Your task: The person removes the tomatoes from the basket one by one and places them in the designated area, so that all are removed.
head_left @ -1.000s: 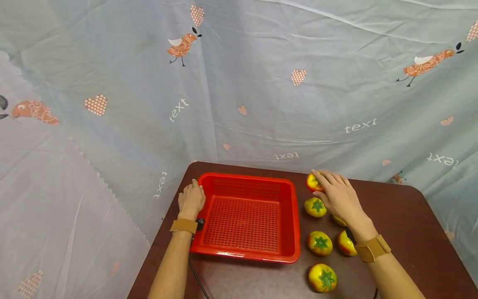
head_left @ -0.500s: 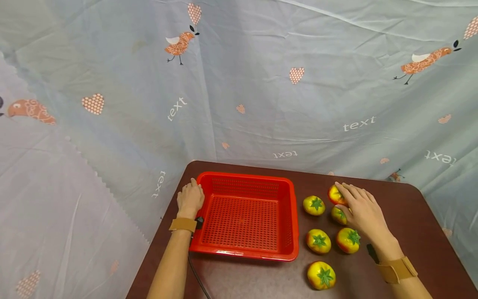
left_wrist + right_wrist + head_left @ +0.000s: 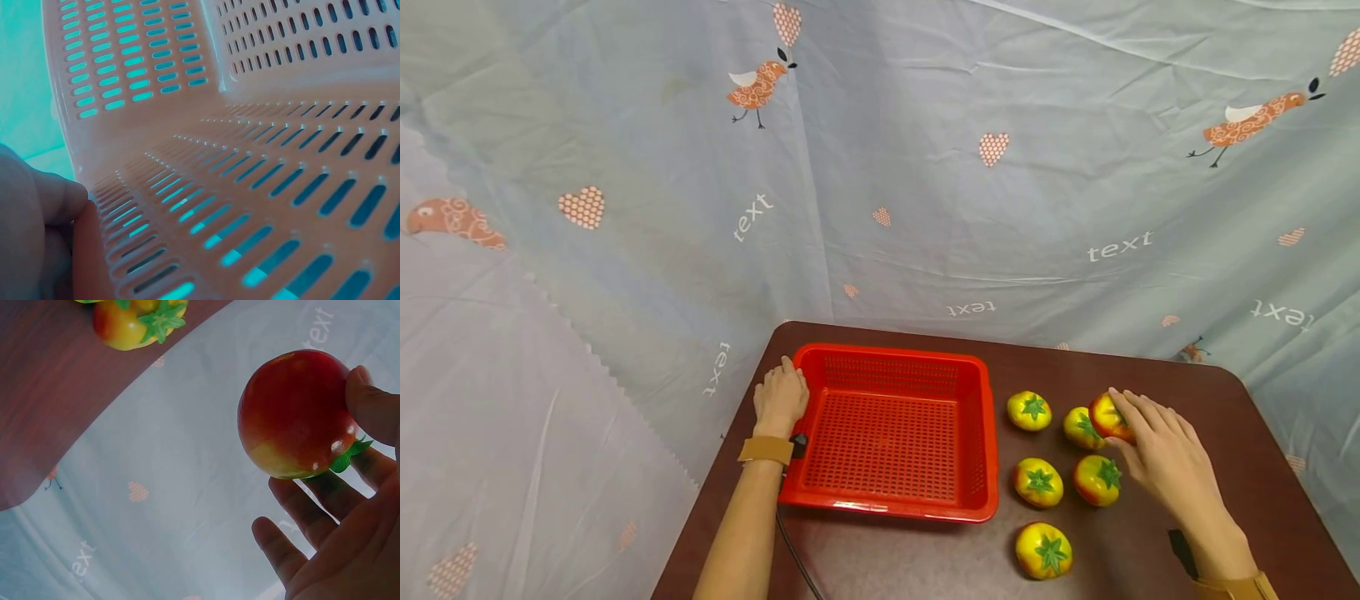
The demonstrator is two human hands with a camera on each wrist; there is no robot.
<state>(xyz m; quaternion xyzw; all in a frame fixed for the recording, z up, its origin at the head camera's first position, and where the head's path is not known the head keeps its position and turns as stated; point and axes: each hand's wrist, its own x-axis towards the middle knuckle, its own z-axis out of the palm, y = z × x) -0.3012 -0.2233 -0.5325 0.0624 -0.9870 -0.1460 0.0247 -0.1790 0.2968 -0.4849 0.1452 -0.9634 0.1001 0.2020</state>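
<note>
In the head view, my left hand [image 3: 781, 400] is at the left rim of a red perforated plastic basket [image 3: 895, 510]. The left wrist view shows that hand's digits [image 3: 59, 197] pinching the rim of the basket [image 3: 169, 125], which holds nothing. My right hand [image 3: 1172, 462] grips a red-and-yellow artificial tomato [image 3: 1107, 419] between thumb and fingers. Seen in the right wrist view, the held tomato [image 3: 294, 415] has its green leafy top turned towards the palm. It is raised above the table, overlapping a second tomato [image 3: 1081, 427] in the head view.
Other tomatoes rest between basket and right hand: one at the back [image 3: 1029, 411], one midway [image 3: 1038, 482], one in front [image 3: 1043, 551], another further right [image 3: 1097, 481]. The brown table [image 3: 1195, 383] meets a patterned grey-blue curtain [image 3: 925, 167]. A black cable [image 3: 793, 554] trails from the left wrist.
My right hand has carried the held tomato rightwards and nearer, away from beside the basket's back corner, uncovering the tomatoes beneath. My left hand has stayed on the rim.
</note>
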